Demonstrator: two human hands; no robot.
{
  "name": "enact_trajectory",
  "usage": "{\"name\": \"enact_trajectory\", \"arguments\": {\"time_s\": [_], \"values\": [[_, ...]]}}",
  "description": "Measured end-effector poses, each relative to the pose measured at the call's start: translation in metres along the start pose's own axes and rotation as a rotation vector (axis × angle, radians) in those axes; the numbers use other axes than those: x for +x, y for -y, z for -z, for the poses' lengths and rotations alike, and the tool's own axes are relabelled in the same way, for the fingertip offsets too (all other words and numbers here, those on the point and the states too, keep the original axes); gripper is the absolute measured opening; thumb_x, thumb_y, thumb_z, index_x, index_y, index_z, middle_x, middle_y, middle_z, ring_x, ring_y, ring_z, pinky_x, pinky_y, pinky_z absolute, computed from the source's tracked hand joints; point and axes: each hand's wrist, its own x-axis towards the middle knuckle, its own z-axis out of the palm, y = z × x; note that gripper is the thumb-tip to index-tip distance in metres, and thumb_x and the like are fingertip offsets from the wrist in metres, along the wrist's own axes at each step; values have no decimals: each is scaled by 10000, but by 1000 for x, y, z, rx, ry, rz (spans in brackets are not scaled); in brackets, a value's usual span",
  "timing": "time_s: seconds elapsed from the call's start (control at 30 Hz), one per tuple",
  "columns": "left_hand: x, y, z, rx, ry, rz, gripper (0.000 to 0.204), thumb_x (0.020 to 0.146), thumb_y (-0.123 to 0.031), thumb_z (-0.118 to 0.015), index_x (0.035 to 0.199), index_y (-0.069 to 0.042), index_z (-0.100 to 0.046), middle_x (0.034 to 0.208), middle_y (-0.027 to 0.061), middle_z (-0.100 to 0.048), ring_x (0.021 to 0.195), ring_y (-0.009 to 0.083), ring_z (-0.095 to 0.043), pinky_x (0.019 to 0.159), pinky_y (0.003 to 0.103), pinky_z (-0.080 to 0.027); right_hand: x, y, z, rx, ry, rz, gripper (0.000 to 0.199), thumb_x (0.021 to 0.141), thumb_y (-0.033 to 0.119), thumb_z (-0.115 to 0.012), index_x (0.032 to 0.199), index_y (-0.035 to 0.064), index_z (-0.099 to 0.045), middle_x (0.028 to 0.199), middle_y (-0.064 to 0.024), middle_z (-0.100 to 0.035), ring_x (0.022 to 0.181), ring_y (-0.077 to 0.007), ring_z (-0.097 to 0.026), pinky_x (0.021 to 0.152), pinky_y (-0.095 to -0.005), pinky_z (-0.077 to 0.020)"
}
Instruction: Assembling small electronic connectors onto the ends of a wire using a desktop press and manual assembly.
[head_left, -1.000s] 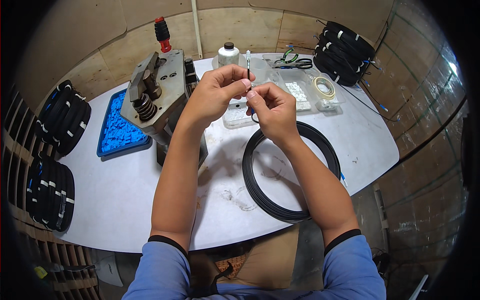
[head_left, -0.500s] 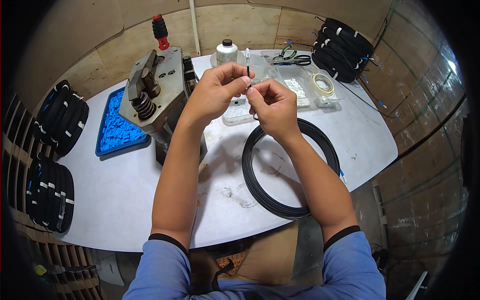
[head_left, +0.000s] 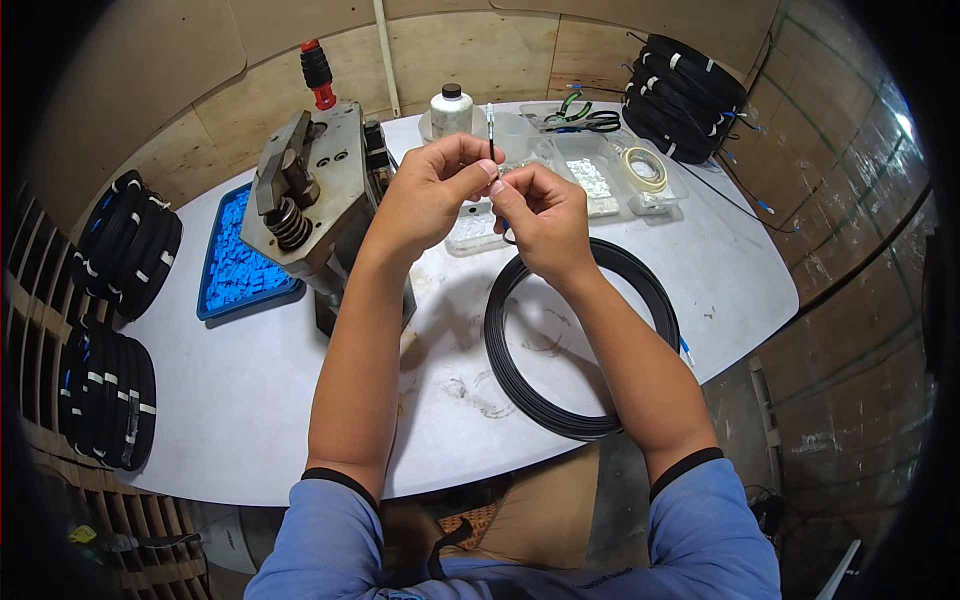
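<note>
Both of my hands are raised over the far middle of the white table, their fingertips pinched together on a thin black cable (head_left: 492, 148). Its end stands upright above the fingers and carries a small pale connector (head_left: 490, 116). My left hand (head_left: 440, 195) grips the cable between thumb and forefinger. Just beside it, my right hand (head_left: 545, 212) is closed on the same cable slightly lower. The exact spot they pinch is hidden by the fingertips. Below my right hand lies a large coil of black cable (head_left: 494, 335), flat on the table.
A metal press (head_left: 340, 190) with a spring stands left of my hands, beside a blue tray (head_left: 250, 305) of small blue parts. Clear boxes (head_left: 655, 205) hold white parts and a tape roll. Behind are a white bottle (head_left: 452, 110), pliers (head_left: 600, 122) and bundled black coils (head_left: 685, 95).
My hands have barely moved, still pinching the cable. The whole view has shifted slightly, and the cable end sits a little lower and further left in the picture.
</note>
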Motion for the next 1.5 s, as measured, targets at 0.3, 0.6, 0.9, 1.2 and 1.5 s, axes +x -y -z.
{"name": "enact_trajectory", "arguments": {"time_s": [0.3,0.6,0.9,1.2,1.5], "values": [[-1,1,-2,25,-14,53,174,912,-123,-647,1015,17,-652,856,6,-627,772,79,-549,737,254,-462,-1,5,0,-44,-21,14,116,893,62,-647,791,26,-605,672,24,-598,583,-9,-507,514,-193,-412],[0,0,-7,28,-77,47,163,903,-87,-649,1017,30,-658,839,14,-636,753,75,-552,723,242,-463,-1,4,-2,-54,-56,19,120,871,37,-641,765,31,-587,653,39,-578,575,-2,-484,506,-191,-396],[-5,-13,-17,315,-271,-18,174,824,-137,-722,864,32,-702,721,71,-697,636,87,-622,600,249,-515,-2,4,-5,-308,-107,234,138,840,40,-661,733,22,-576,621,2,-608,555,-32,-538,513,-218,-454],[-11,-25,-28,551,-381,-157,216,812,-173,-699,832,39,-729,697,148,-712,615,171,-702,588,280,-546,-2,4,-6,-142,-25,96,109,912,68,-635,828,10,-598,704,-2,-628,625,-39,-551,576,-220,-472],[-12,-26,-28,602,-381,-179,202,842,-138,-692,856,62,-718,651,84,-691,582,92,-640,566,234,-507,3,-2,0,133,138,-92,191,990,168,-571,873,22,-612,765,12,-597,688,-50,-489,638,-219,-425]]}}
